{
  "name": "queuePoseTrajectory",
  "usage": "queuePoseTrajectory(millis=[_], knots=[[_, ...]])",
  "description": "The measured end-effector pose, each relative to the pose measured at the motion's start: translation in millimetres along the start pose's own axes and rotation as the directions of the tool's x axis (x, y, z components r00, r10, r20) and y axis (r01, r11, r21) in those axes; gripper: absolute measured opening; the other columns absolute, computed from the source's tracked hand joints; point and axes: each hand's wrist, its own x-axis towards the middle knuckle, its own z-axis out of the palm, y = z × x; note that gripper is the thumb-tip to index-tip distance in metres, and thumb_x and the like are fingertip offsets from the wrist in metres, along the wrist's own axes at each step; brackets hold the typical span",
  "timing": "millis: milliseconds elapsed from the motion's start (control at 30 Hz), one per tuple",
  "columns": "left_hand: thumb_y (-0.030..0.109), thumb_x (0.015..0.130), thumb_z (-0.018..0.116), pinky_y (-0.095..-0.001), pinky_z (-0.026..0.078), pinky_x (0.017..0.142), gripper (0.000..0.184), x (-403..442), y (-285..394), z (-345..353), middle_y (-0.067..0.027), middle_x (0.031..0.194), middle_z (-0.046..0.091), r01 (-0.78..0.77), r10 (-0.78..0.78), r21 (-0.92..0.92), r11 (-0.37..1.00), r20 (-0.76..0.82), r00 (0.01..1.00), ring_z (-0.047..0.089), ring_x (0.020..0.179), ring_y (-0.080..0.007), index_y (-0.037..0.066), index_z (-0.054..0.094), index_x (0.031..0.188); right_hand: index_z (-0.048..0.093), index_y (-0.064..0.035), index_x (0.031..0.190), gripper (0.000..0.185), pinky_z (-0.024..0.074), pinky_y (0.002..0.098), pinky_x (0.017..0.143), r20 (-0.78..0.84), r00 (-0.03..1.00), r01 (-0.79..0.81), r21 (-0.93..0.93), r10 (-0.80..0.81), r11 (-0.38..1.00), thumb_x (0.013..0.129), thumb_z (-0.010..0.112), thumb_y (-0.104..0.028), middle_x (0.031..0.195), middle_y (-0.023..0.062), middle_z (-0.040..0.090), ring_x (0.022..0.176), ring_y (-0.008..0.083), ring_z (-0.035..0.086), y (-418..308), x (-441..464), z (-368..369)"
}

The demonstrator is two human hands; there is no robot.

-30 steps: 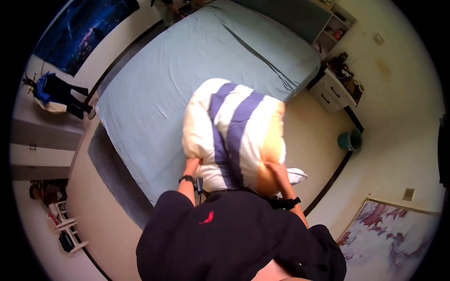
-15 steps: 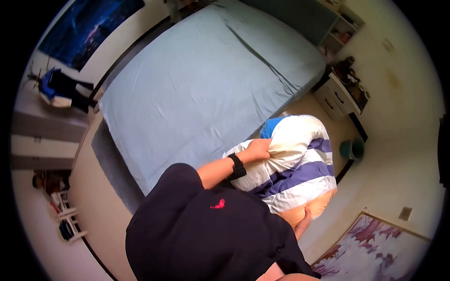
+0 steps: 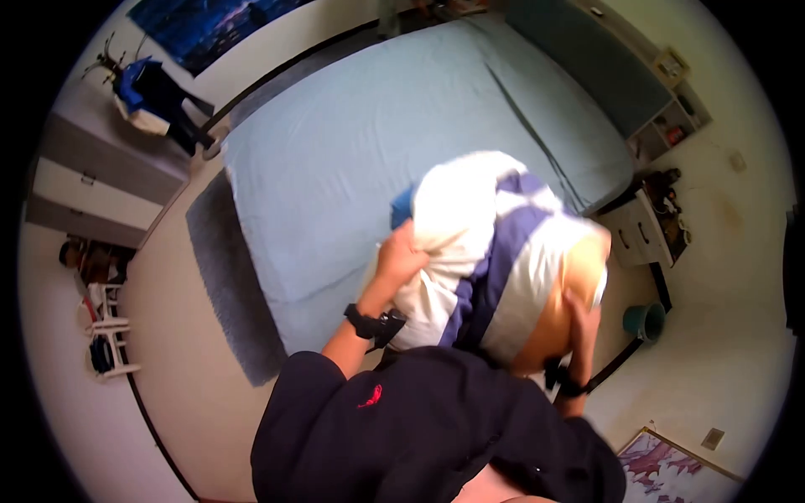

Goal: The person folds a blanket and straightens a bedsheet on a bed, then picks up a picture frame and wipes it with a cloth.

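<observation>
A bulky bundled quilt [image 3: 524, 277] with white, purple, orange and blue parts is held up in front of my chest, over the near edge of the bed [image 3: 335, 184]. My left hand [image 3: 401, 258] grips a bunched fold of its white side, fingers closed in the cloth. On the other side, my right hand [image 3: 581, 323] holds the orange part from outside, with the fingers laid along the fabric. Both wrists wear black straps. The bed carries a pale blue fitted sheet, creased near the headboard.
A grey rug [image 3: 231, 277] lies along the bed's left side. To the right stand a white nightstand [image 3: 641, 226] cluttered with objects and a teal bin [image 3: 643, 321]. A coat stand with clothes [image 3: 155, 96] and a drawer cabinet [image 3: 105, 180] are at the left.
The quilt has been lifted and swung left, from beside the bed to over its near edge. Both hands moved with it, and my right hand now shows more fully.
</observation>
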Motion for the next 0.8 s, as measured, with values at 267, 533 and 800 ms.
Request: queuePoseTrajectory(millis=[267, 533, 800], knots=[[-0.003, 0.062, 0.057, -0.0294, 0.047, 0.069, 0.048, -48, -48, -201, -0.0145, 0.095, 0.059, -0.023, -0.192, -0.403, 0.915, -0.484, 0.854, 0.059, 0.081, -0.0214, -0.003, 0.046, 0.109, 0.058, 0.0028, 0.099, 0.033, 0.0459, 0.0216, 0.060, 0.479, 0.877, -0.040, 0.016, 0.028, 0.999, 0.083, 0.058, -0.026, 0.083, 0.0067, 0.062, 0.069, 0.0106, 0.058, -117, 108, 201], [0.017, 0.071, 0.053, -0.0336, 0.042, 0.056, 0.017, -138, -402, -117, -0.0132, 0.073, 0.057, 0.831, -0.827, -0.001, 0.557, 0.095, 0.554, 0.054, 0.060, -0.0220, 0.003, 0.054, 0.080, 0.055, -0.0055, 0.107, 0.037, 0.0474, 0.0427, 0.075, 0.458, 0.824, 0.518, -0.848, 0.334, -0.113, 0.074, 0.051, -0.020, 0.098, 0.0173, 0.060, 0.088, 0.0358, 0.057, 149, 239, 231], [0.014, 0.077, 0.043, -0.0318, 0.031, 0.036, 0.022, -372, -418, -46, -0.0131, 0.076, 0.062, 0.965, -0.920, -0.195, -0.178, 0.382, -0.093, 0.042, 0.042, -0.0160, 0.002, 0.053, 0.093, 0.042, -0.0098, 0.126, 0.070, 0.0273, 0.0480, 0.100, 0.376, 0.338, 0.704, -0.710, 0.863, 0.034, 0.073, 0.055, -0.053, 0.129, 0.0185, 0.040, 0.120, 0.0376, 0.035, 234, 80, 199]])
